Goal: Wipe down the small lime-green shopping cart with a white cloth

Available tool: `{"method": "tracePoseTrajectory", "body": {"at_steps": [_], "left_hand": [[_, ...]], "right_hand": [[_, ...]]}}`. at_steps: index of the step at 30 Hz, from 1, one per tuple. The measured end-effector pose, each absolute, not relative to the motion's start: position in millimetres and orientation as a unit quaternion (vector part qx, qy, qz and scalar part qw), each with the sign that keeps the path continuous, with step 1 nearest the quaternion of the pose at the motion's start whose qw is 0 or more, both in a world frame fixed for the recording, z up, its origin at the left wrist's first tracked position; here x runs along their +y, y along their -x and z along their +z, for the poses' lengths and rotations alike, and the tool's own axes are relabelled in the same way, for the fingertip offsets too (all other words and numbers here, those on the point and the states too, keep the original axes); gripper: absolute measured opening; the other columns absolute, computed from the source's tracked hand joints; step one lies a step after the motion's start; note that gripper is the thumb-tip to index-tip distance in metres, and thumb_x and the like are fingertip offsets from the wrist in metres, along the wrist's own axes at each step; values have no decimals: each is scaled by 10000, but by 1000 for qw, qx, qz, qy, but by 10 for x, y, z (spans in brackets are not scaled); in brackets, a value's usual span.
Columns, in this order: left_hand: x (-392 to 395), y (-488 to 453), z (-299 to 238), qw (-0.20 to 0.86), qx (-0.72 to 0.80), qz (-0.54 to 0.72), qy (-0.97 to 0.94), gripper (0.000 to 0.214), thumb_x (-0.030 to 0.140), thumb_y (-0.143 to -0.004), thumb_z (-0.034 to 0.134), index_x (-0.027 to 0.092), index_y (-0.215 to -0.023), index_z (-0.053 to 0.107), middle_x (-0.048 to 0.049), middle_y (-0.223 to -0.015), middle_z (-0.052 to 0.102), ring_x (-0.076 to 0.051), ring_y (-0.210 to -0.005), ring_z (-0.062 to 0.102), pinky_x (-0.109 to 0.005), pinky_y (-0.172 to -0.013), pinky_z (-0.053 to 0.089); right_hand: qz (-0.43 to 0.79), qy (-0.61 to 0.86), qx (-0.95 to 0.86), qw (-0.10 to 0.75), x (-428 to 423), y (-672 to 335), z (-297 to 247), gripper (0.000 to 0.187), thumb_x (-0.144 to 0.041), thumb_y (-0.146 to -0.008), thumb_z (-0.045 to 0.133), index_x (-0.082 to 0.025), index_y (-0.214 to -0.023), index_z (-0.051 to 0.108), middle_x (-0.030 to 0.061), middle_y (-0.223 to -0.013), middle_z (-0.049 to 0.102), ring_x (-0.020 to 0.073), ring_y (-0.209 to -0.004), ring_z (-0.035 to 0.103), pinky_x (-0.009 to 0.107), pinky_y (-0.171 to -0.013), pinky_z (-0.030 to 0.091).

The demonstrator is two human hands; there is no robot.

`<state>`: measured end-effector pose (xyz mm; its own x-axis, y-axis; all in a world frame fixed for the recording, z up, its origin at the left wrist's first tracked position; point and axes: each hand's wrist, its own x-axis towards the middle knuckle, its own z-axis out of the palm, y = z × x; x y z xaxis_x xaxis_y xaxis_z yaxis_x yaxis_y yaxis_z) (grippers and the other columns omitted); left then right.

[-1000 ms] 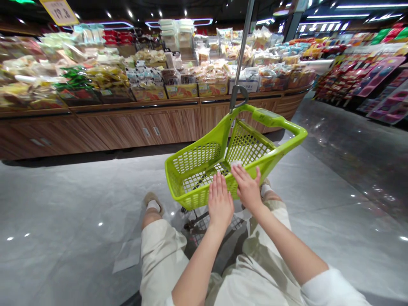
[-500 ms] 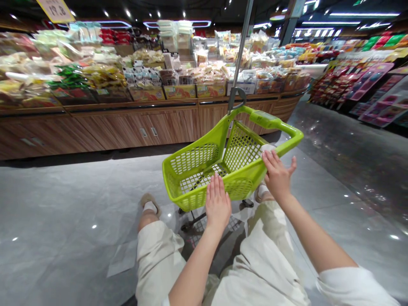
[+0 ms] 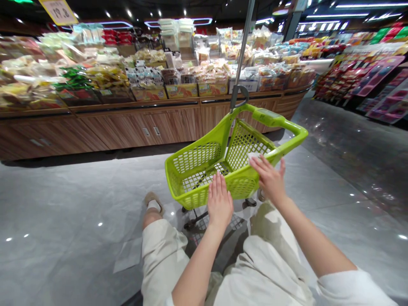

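A green plastic shopping cart with a grid-patterned basket stands in front of me, its handle at the right. My left hand lies on the near rim, fingers stretched out together and nothing seen in them. Further right along that rim, my right hand presses a white cloth or tissue under its fingertips, with the thumb held apart. Part of the cloth is hidden by the fingers. The basket holds nothing that I can see.
Behind the cart runs a wooden display counter piled with packaged goods. A grey pole rises beside the cart's far side. More shelves stand at the right. My legs straddle the cart on a shiny grey floor.
My right hand has slid left along the near rim with the white cloth, away from the handle. My left hand stays on the rim. The whole view has shifted slightly.
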<state>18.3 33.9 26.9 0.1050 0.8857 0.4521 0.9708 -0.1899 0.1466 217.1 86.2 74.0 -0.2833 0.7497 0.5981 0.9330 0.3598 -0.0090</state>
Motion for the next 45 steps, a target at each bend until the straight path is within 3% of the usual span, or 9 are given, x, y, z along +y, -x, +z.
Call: {"method": "tracePoseTrajectory", "body": {"at_steps": [5,14,18,24,34,39,45], "left_hand": [[344,-235,272,84,-632,-231,735,685,232,-948,376,46,-1543,93,-129,-1634,138,-236,-1517,63,-431,-1229,209],[364,-235,231,90,-631,-224,737,734,202,-910,436,44,-1542,98,-144,-1632,134,-248,-1516,54,-440,-1232,206],[365,-202,246,95,-632,-231,734,708,221,-936,400,51,-1544,79,-136,-1634,130,-239,-1517,72,-434,-1225,224],[357,-234,241,89,-629,-233,736,690,224,-944,398,34,-1539,103,-141,-1634,118,-250,-1517,69,-432,-1226,213],[352,-224,241,94,-625,-228,740,720,196,-925,412,54,-1544,73,-137,-1631,144,-242,-1517,69,-435,-1229,211],[356,-178,242,98,-625,-234,738,686,220,-950,371,70,-1548,68,-123,-1635,141,-229,-1516,85,-421,-1226,208],[331,-208,275,85,-616,-242,744,689,270,-963,377,65,-1547,74,-129,-1634,149,-233,-1516,92,-429,-1223,221]], "right_hand": [[-221,603,-703,306,1034,-2472,819,684,-34,-764,418,-263,-1405,483,85,-1419,557,271,-1384,425,676,-1126,-58],[-82,481,-829,275,590,-1259,474,657,-51,-789,400,-201,-1427,455,80,-1474,490,189,-1395,415,496,-1207,-57],[-115,476,-834,252,753,-1768,632,694,-17,-756,388,-238,-1408,478,56,-1433,541,192,-1364,458,547,-1189,-84],[-221,617,-679,331,1131,-2526,895,585,-50,-785,408,-252,-1307,577,85,-1349,617,276,-1354,466,687,-1121,-54],[-84,474,-834,269,622,-1309,470,691,-41,-755,404,-201,-1425,470,75,-1459,514,189,-1399,412,492,-1220,46],[-121,485,-831,244,851,-2052,758,708,-6,-748,403,-257,-1404,484,51,-1417,560,200,-1361,465,567,-1194,-47],[-195,603,-716,293,1026,-2512,908,642,-24,-761,429,-207,-1371,516,109,-1437,534,256,-1369,451,615,-1161,83]]}}
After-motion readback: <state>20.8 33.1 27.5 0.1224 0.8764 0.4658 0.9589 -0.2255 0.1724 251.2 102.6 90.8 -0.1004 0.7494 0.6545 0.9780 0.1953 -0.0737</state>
